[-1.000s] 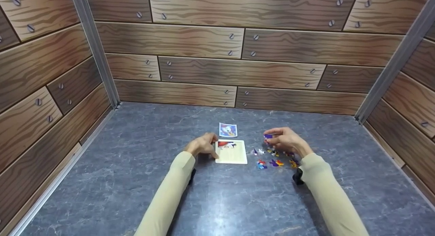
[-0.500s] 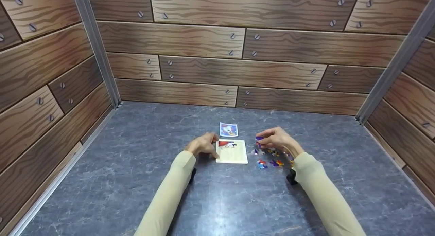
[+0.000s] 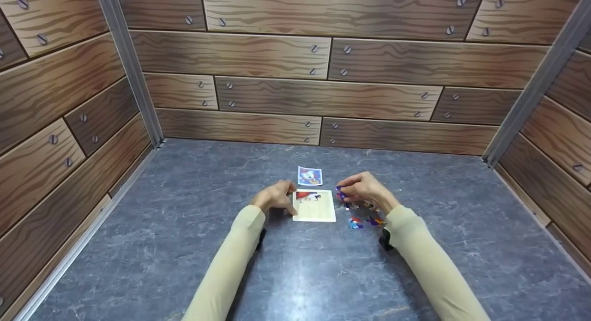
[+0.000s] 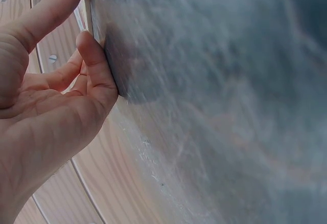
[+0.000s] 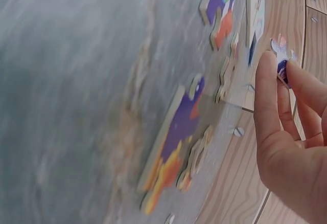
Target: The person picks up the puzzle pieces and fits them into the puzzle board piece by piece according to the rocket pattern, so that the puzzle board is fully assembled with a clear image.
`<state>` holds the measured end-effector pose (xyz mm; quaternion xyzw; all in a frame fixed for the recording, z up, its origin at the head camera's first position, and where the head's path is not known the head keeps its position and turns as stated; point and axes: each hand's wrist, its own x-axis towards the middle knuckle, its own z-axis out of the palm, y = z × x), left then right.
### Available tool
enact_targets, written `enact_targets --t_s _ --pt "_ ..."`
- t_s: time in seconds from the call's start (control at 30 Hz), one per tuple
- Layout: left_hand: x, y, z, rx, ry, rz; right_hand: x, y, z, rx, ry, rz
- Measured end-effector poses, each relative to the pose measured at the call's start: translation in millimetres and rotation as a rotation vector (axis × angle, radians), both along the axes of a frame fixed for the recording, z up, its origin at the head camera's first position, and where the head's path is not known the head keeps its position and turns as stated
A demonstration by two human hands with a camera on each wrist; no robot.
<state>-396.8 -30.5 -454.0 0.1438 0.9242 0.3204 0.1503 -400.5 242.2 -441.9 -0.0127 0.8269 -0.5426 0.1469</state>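
A pale square jigsaw board (image 3: 317,212) lies on the table, with red and white picture pieces set along its top left. My left hand (image 3: 276,196) holds the board's left side, thumb near the lower corner and bent fingers at the upper one. Just right of the board, my right hand (image 3: 367,189) pinches a purple puzzle piece (image 3: 340,194) between thumb and fingertips. The right wrist view shows this puzzle piece (image 5: 281,55) raised off the table, with white and pink on it as well.
Loose jigsaw pieces lie below the right hand, among them a blue and red piece (image 3: 355,222) and a purple and orange piece (image 3: 375,221). Behind the board is a small picture card (image 3: 310,176). Wood-patterned walls (image 3: 268,94) surround the grey table (image 3: 208,182).
My right hand has moved left with the purple puzzle piece, from above the loose pieces to beside the board's right edge. The left hand and the board have stayed in place.
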Motion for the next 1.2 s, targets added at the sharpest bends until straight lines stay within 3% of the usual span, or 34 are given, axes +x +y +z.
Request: enact_targets --t_s 0.23,0.53,0.9,1.2 --pt "0.2 -0.7 -1.0 0.011 0.020 -0.006 1.0 -15.4 -1.1 -0.018 -0.030 0.003" --pt "-4.3 -0.9 -4.6 0.027 0.029 -0.025 1.6 -35.7 -3.1 0.070 -0.005 -0.040" --pt "3.3 -0.7 0.6 0.005 0.034 -0.015 0.1 -42.0 -5.6 0.067 -0.009 -0.066" --pt "-1.6 0.0 -1.1 -0.001 0.013 -0.008 -2.9 -47.0 -8.4 0.071 0.002 -0.059"
